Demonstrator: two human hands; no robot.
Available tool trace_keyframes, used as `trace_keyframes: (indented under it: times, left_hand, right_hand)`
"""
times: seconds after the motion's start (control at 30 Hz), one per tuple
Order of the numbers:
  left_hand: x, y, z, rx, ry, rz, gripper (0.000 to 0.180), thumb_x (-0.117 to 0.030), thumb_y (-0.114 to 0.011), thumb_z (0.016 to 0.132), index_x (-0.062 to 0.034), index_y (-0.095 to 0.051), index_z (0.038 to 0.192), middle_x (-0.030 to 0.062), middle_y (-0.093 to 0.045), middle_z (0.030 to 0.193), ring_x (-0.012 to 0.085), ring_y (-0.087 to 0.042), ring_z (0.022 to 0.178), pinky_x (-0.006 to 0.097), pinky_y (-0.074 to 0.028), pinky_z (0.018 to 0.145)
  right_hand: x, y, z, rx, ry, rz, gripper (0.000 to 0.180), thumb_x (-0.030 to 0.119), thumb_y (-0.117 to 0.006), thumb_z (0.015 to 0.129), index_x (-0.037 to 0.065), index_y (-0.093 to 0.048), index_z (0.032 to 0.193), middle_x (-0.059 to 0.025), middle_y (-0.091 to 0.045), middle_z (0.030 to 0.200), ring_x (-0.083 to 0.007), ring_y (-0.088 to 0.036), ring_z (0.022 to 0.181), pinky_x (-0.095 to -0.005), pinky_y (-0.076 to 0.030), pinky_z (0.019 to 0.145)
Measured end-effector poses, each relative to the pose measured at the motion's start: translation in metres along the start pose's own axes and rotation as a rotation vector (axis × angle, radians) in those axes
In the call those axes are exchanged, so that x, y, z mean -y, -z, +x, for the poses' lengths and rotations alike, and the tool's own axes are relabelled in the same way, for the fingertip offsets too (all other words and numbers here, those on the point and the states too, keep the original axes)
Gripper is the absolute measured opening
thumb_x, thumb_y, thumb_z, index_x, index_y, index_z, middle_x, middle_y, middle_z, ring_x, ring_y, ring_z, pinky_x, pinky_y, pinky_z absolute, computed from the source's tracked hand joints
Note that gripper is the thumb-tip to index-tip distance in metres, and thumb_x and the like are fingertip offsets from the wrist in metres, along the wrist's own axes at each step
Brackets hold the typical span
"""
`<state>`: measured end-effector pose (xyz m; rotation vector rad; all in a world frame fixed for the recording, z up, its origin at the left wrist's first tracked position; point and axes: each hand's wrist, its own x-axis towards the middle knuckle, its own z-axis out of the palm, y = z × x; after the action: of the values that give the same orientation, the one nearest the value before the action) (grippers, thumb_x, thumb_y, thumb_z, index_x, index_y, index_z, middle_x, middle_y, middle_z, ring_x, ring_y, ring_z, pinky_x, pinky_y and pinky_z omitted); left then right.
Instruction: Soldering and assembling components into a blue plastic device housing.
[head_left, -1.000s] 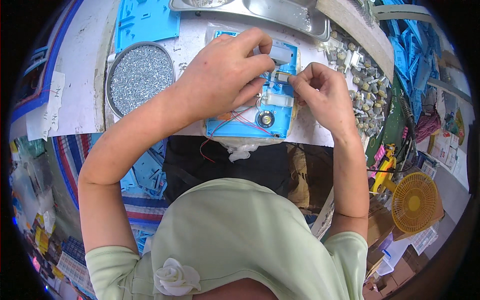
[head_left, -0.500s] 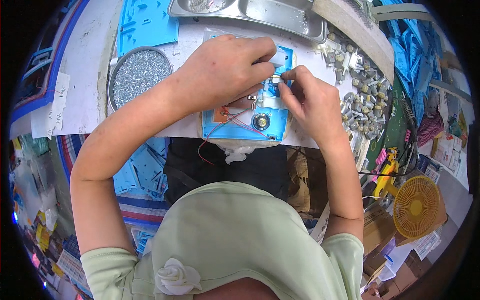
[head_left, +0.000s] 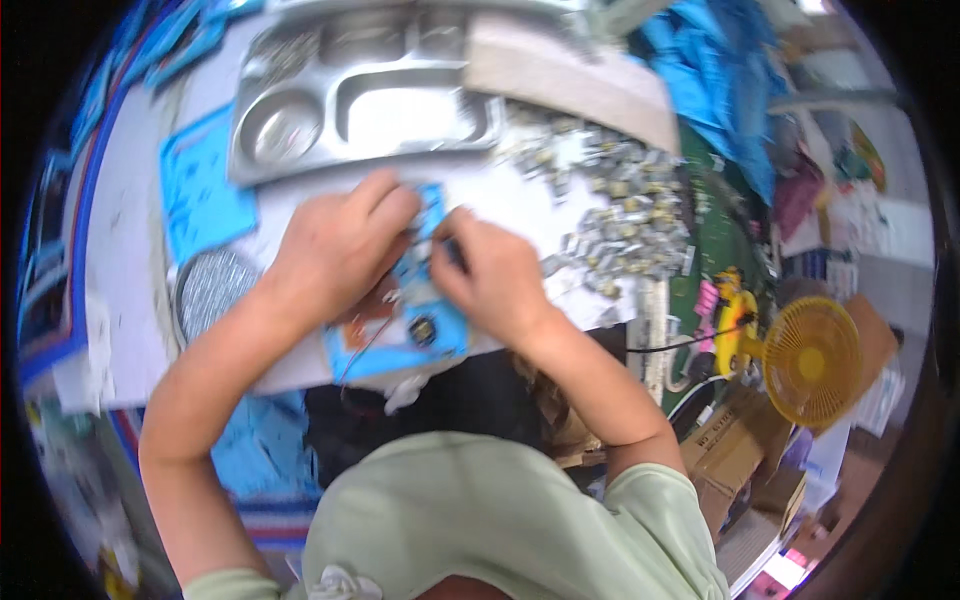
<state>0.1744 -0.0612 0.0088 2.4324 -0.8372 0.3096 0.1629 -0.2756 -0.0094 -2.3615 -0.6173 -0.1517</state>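
Note:
A blue plastic tray lies at the near edge of the white table, with a small round black part and thin red wires on it. My left hand rests on the tray's upper left, fingers curled down over it. My right hand meets it from the right, fingertips pinched on a small part above the tray; the part itself is hidden by my fingers. The picture is blurred.
A steel compartment tray stands behind my hands. A heap of small metal parts lies to the right. A round dish of grey bits and a blue sheet sit left. A yellow fan and cardboard boxes are lower right.
The view has swung, so the table now sits lower and tilted in the picture. My hands have drawn closer together over the blue tray, and the steel tray has come fully into view.

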Motion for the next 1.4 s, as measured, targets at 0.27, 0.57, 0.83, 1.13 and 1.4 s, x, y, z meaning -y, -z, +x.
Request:
trace_keyframes:
  times: [0.27, 0.57, 0.83, 1.13, 1.4]
  left_hand:
    - [-0.018, 0.008, 0.022, 0.165, 0.092, 0.074, 0.034, -0.010, -0.079, 0.076, -0.0057, -0.058, 0.102, 0.0122, -0.058, 0.098, 0.0357, -0.065, 0.074, 0.044, -0.052, 0.061]
    - [-0.017, 0.015, 0.018, 0.190, 0.159, -0.052, 0.037, -0.007, -0.081, 0.073, -0.0051, -0.058, 0.101, 0.0136, -0.058, 0.099, 0.0358, -0.066, 0.079, 0.042, -0.053, 0.065]
    - [-0.008, 0.014, 0.009, 0.106, 0.068, 0.003, 0.035, -0.013, -0.075, 0.081, -0.0091, -0.056, 0.109, 0.0107, -0.056, 0.104, 0.0342, -0.066, 0.080, 0.044, -0.053, 0.065]
    - [-0.016, 0.046, -0.024, -0.212, 0.192, -0.037, 0.032, -0.010, -0.076, 0.083, -0.0076, -0.063, 0.112, 0.0063, -0.062, 0.105, 0.0237, -0.067, 0.080, 0.036, -0.053, 0.066]
    - [-0.045, 0.044, -0.082, -0.433, 0.676, -1.162, 0.029, -0.014, -0.064, 0.100, 0.0012, -0.062, 0.124, 0.0013, -0.067, 0.097, 0.0036, -0.058, 0.071, 0.019, -0.043, 0.059]
  right_hand:
    - [-0.172, 0.201, 0.144, -0.429, -0.310, -0.370, 0.025, 0.025, -0.074, 0.082, 0.007, -0.078, 0.100, -0.0163, -0.076, 0.088, -0.0268, -0.074, 0.088, -0.0400, -0.056, 0.078]
    - [-0.368, 0.261, 0.200, -0.343, -0.974, -0.929, 0.040, 0.027, -0.052, 0.101, 0.004, -0.059, 0.133, -0.0216, -0.068, 0.128, -0.0383, -0.066, 0.121, -0.0513, -0.055, 0.097]
    - [-0.363, 0.353, 0.172, -0.353, -0.544, -0.850, 0.039, 0.025, -0.051, 0.100, 0.000, -0.058, 0.130, -0.0244, -0.064, 0.128, -0.0371, -0.064, 0.121, -0.0504, -0.052, 0.101]
    - [-0.136, 0.400, 0.046, -0.665, -0.225, 0.127, 0.055, 0.020, -0.058, 0.096, -0.007, -0.046, 0.143, -0.0231, -0.055, 0.142, -0.0323, -0.057, 0.130, -0.0463, -0.048, 0.109]
    - [0.024, 0.107, -0.039, -0.368, -0.416, 1.093, 0.070, 0.012, -0.070, 0.087, -0.008, -0.042, 0.148, -0.0211, -0.067, 0.122, -0.0247, -0.070, 0.105, -0.0336, -0.063, 0.076]
